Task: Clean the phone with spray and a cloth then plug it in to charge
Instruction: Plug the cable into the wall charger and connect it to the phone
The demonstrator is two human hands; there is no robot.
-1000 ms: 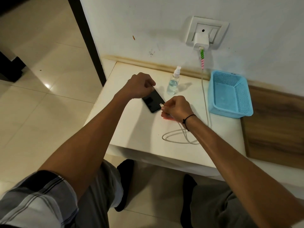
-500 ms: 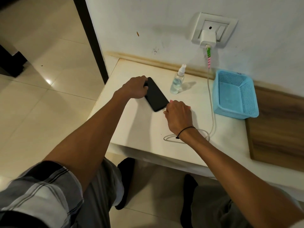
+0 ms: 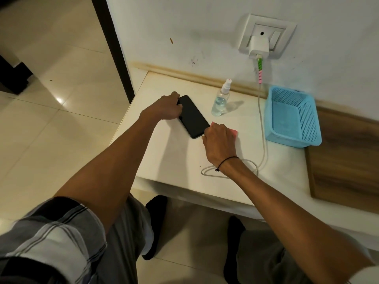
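Cream floor tiles [image 3: 51, 124] fill the room to the left of a low white table [image 3: 176, 160] that stands against a marked white wall [image 3: 184, 27]; a dark door frame [image 3: 114, 54] runs down beside the table's far left corner. A wall socket [image 3: 266, 35] above the table's far edge carries a white charger [image 3: 258, 47], and the charging cable [image 3: 261, 119] drops from it to the table, passes along the basket's left side and loops near the front edge. At the far right of the table sits a blue mesh basket [image 3: 292, 117], which appears to hold nothing. A small spray bottle [image 3: 221, 100] of clear liquid stands upright near the far edge. The phone [image 3: 192, 116] lies flat, screen up, toward the far left part of the table. The left hand [image 3: 166, 108] grips its far end, fingers curled round the edge. The right hand [image 3: 219, 140] is at its near end, over a pink cloth [image 3: 233, 132]; its fingers curl at the cable plug, though the grip itself is hidden.
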